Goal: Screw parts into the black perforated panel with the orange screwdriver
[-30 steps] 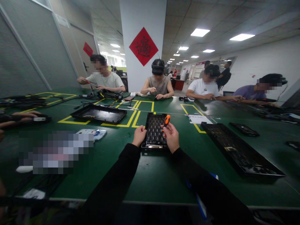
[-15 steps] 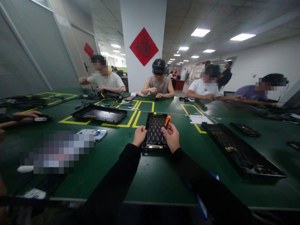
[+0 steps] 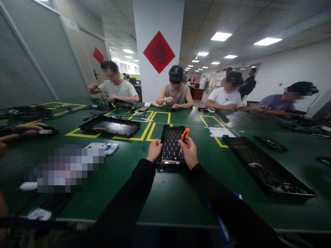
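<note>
A small black tray (image 3: 170, 141) with rows of raised shapes inside lies on the green table (image 3: 165, 196) in front of me. My left hand (image 3: 154, 151) is closed on its left wall. In my right hand (image 3: 190, 151) is an orange-handled tool (image 3: 185, 134), its handle slanting up above the fingers, over the tray's right side. The tool's lower end is too small to make out. A pale metallic strip (image 3: 172, 162) shows at the tray's near edge.
A long black tray (image 3: 266, 165) lies to the right, a wide black tray (image 3: 111, 126) at the back left. A pale plastic packet (image 3: 111, 148) sits on the left. Several people work round the table. A white paper (image 3: 221, 132) lies beyond my right hand.
The orange handle has tilted slightly and my right hand has shifted a little. My left hand keeps its hold on the small tray.
</note>
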`<state>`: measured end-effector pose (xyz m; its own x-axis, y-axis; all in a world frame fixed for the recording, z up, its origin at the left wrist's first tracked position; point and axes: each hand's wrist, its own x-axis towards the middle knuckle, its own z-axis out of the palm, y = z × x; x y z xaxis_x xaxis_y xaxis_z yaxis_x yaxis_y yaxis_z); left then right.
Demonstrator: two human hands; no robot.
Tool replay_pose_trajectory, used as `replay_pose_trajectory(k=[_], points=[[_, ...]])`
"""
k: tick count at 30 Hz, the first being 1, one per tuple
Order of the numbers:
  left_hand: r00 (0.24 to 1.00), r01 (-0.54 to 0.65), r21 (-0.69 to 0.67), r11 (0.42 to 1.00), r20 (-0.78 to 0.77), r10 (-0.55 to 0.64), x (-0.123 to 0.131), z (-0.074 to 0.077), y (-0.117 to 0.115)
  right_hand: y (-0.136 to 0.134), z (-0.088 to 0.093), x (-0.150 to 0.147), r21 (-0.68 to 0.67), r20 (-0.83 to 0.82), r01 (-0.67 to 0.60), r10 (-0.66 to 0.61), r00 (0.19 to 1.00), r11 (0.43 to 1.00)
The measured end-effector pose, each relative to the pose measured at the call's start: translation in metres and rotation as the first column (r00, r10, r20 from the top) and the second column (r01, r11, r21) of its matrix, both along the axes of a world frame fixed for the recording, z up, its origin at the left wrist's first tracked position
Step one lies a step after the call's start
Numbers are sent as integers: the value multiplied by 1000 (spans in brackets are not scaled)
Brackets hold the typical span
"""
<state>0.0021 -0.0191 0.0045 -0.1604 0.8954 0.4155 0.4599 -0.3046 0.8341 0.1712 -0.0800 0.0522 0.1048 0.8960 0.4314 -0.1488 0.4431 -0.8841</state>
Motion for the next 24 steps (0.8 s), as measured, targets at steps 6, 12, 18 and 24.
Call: replay_pose_trajectory(k=[6,12,18,24], points=[[1000,3,-9,1000,9,-3,-1,-2,2,1,-2,1,-14,25,31,-30,999,999],[1000,3,22,1000,-11,-3,-2,-4,3,1,-1,1,-1,-17,16,-16,1000,1000],[1000,-9,2,1000,0,9,-1,-2,1,-1,1,2,29,-10,-31,31,999,999],[1000,0,12,1000,-20,1,0,-1,0,0,0,0,6,-6,-9,9,1000,1000]])
